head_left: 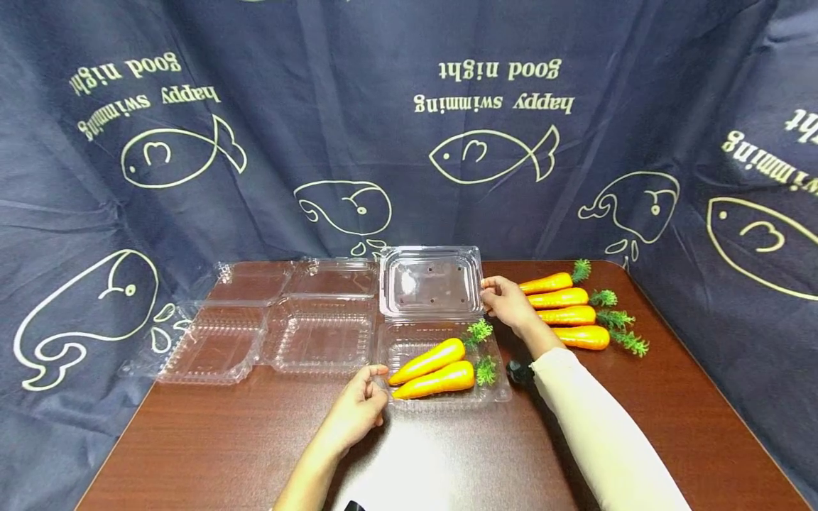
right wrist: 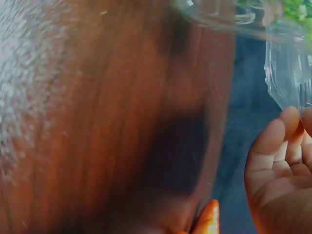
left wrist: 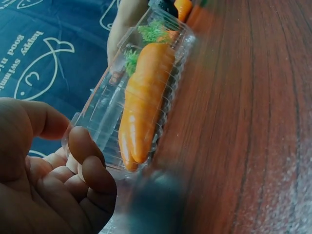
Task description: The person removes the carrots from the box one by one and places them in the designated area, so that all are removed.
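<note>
A clear plastic clamshell container [head_left: 498, 394] stands open on the table with two orange carrots [head_left: 437, 380] lying in its base, green tops to the right. Its lid [head_left: 434, 284] is raised at the back. My right hand [head_left: 511, 305] pinches the lid's right edge between thumb and fingers, also visible at the lid in the right wrist view. At the base's left side, my left hand [head_left: 358, 408] pinches the rim with its fingertips. The left wrist view shows this left hand [left wrist: 58, 170] beside the carrots' tips.
Several more carrots [head_left: 569, 316] lie in a row on the right of the table, partly behind the right hand. Two other open clear containers [head_left: 319, 337] stand to the left. A dark patterned cloth [head_left: 409, 213] hangs around the table's back and sides.
</note>
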A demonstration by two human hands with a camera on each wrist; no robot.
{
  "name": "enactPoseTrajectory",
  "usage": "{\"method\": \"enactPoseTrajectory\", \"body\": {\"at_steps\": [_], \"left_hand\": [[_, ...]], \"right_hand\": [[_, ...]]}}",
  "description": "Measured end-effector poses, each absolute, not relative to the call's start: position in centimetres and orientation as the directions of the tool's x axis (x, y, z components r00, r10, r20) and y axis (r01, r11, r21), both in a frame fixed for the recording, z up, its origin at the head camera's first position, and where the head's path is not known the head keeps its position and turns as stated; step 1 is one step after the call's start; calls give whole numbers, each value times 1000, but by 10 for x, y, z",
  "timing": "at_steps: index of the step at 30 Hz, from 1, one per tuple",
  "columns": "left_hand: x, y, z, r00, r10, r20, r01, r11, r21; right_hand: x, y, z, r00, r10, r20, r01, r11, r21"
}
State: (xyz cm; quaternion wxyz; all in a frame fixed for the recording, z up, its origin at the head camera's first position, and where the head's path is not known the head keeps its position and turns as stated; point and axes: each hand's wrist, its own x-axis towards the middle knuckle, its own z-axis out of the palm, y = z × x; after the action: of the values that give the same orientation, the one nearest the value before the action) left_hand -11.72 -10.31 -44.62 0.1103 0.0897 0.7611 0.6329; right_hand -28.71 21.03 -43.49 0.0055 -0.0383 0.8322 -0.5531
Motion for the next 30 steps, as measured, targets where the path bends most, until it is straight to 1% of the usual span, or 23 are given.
{"method": "enactPoseTrajectory", "body": {"at_steps": [4, 14, 22, 30], "left_hand": [[-119, -105, -447, -950, 306, -60, -5, 176, 984], [-120, -105, -450, -947, 312, -70, -8, 197, 980], [-120, -105, -451, -958, 281, -62, -1, 210, 978], [-122, -105, -448, -960, 271, -67, -12, 202, 979]], "right_hand": [[-290, 211, -442, -996, -72, -46, 16, 369, -929], [-292, 206, -449, -989, -67, -130, 108, 266, -958], [-295, 205, -455, -983, -50, -178, 162, 225, -961], [-297, 204, -456, -982, -36, -185, 173, 223, -960]]}}
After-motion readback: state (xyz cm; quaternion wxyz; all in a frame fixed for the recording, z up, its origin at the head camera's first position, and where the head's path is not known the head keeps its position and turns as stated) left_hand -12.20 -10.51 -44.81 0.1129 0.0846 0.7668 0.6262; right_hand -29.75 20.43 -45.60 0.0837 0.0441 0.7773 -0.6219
